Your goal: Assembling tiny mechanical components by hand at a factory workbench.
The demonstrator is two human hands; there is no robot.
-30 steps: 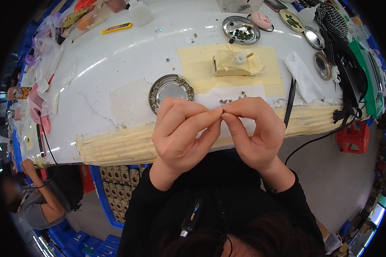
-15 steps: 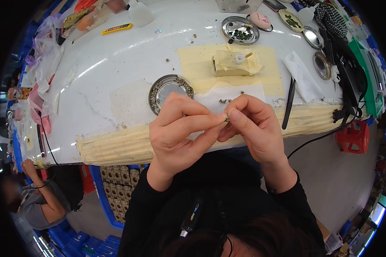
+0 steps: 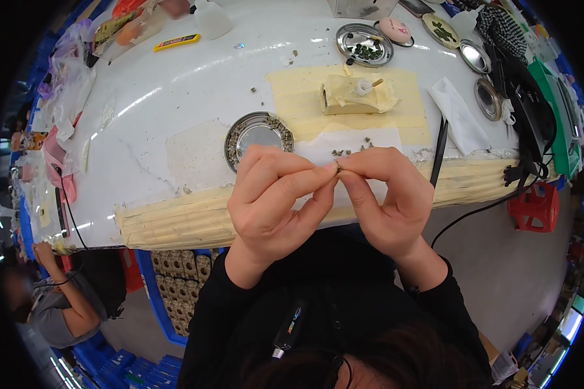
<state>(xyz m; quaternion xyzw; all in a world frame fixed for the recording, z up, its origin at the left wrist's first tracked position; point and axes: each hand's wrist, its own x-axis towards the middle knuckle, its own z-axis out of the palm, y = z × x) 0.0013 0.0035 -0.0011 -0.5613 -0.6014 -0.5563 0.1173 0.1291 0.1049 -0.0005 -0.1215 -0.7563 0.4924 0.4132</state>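
My left hand (image 3: 272, 201) and my right hand (image 3: 386, 198) meet fingertip to fingertip above the front edge of the white table (image 3: 175, 91). Together they pinch a tiny brownish piece (image 3: 338, 168); its shape is too small to make out. Just beyond the fingers a white sheet (image 3: 357, 141) carries a few dark crumbs. A round metal dish (image 3: 258, 135) with small bits along its rim sits to the left of the sheet. Farther back a tape-wrapped block (image 3: 353, 97) with a white cap stands on yellow masking tape.
Several metal dishes (image 3: 364, 44) line the back right, one with dark green pieces. A folded white cloth (image 3: 459, 115), a black cable (image 3: 440, 146), a yellow cutter (image 3: 176, 42) and plastic bags (image 3: 65, 84) lie around. A red stool (image 3: 535, 206) stands right; another person (image 3: 58, 298) crouches lower left.
Both hands have shifted slightly left and tilted while the fingertips stay pressed together on the small piece. Nothing on the table has moved.
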